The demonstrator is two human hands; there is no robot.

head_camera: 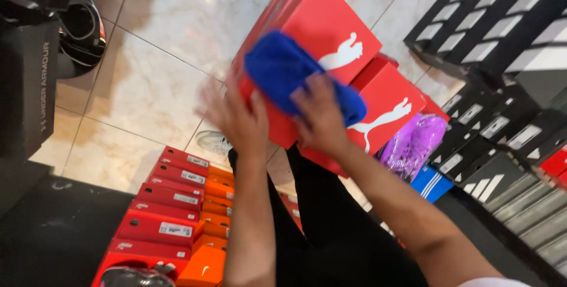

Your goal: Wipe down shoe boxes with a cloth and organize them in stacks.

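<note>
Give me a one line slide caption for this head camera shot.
Right hand presses a blue cloth onto a red shoebox steadied by the left hand.
</note>
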